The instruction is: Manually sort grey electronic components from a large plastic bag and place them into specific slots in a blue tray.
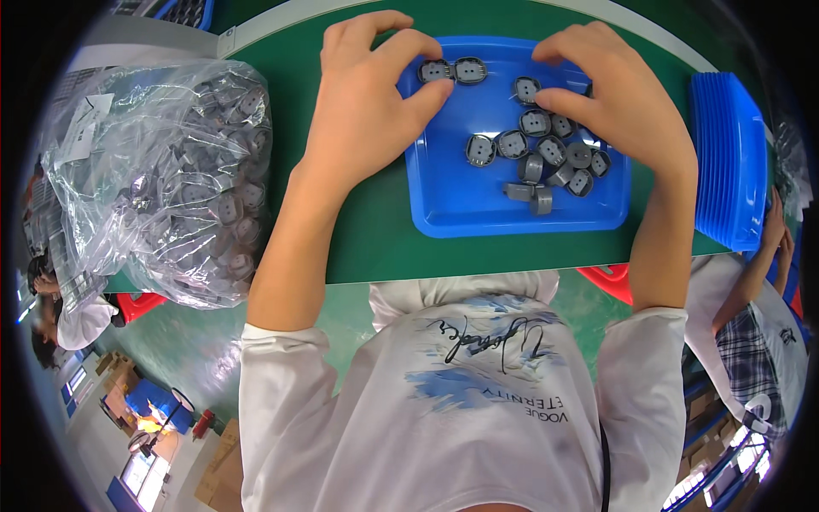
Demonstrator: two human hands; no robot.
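Green table [358, 252], curved pale edging along its far side, workshop floor beyond the near edge. Parts: small grey housings [552, 152], rounded, most face-up with dark holes and a lighter rim; a few on their sides, showing smooth grey walls. I see all the loose ones in a shallow blue tray [516, 229]: a pair touching at far left, the rest bunched centre to right.

Left hand [367, 94]: thumb and index finger around the outer housing of the pair; I can't tell if it's gripped. Right hand [610, 94]: thumb and index finger wide apart, thumb tip at a single housing near the tray's far side. Both hands block bits of the tray rim from me.

Left of tray: clear plastic bag [162, 222], full of similar housings, white label [88, 128]. Right: stack of nested blue trays [729, 162]. Co-worker [755, 328] at far right, red stool [610, 279] under the table.
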